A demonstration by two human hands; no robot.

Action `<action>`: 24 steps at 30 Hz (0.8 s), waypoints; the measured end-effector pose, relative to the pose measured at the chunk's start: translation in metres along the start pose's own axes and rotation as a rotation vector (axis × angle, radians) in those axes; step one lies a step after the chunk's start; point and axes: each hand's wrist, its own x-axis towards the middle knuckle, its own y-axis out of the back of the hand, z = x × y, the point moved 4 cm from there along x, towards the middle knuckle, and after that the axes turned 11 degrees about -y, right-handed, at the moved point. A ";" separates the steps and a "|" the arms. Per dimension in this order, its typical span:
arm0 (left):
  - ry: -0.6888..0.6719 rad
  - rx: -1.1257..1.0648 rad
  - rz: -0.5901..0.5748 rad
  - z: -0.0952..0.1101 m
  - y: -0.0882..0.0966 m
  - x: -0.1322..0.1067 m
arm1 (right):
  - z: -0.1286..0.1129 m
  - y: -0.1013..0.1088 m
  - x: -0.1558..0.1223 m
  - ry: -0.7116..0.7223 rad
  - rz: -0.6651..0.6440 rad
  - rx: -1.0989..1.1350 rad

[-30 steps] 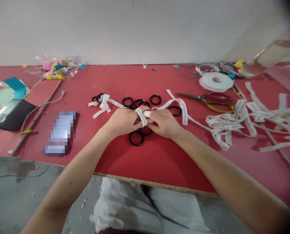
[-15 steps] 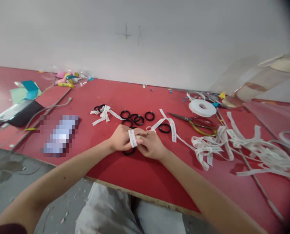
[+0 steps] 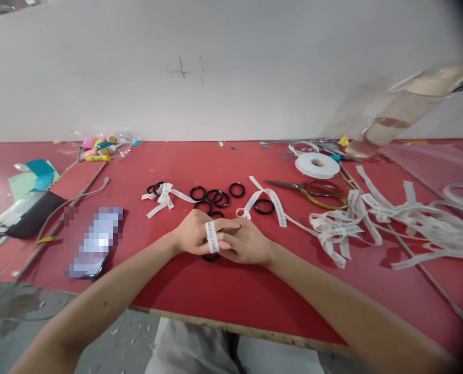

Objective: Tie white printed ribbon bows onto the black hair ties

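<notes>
My left hand [image 3: 194, 232] and my right hand [image 3: 247, 244] meet over the red table [image 3: 231, 291], fingers pressed together. A white printed ribbon [image 3: 212, 236] is wrapped around a finger of my left hand, and both hands pinch it. A black ring [image 3: 210, 256] lies under the hands, partly hidden. Just beyond them lie several loose black rings [image 3: 216, 197], one more ring [image 3: 263, 206] inside a ribbon loop [image 3: 270, 200], and a ring with a tied white bow [image 3: 163, 195].
Scissors [image 3: 313, 191] and a white ribbon roll [image 3: 317, 165] lie at the right back. A heap of cut ribbon strips [image 3: 391, 221] fills the right side. A blurred-out phone [image 3: 95, 241], a dark case [image 3: 25, 221] and a cable lie at left. A clear cylinder [image 3: 403, 109] stands far right.
The camera has tilted up, so more wall shows and the table sits lower. My hands stay joined on the ribbon, which now lies snug around my left finger.
</notes>
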 end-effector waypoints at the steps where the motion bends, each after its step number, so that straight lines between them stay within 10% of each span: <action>1: -0.018 0.008 -0.017 0.000 0.002 0.000 | 0.000 0.001 0.000 0.012 0.013 -0.010; 10: 0.026 -0.073 0.032 -0.001 0.010 0.001 | 0.007 0.011 0.001 -0.098 -0.027 0.111; 24: 0.381 -0.705 0.471 -0.008 0.004 -0.003 | 0.017 0.017 0.001 -0.332 0.162 0.170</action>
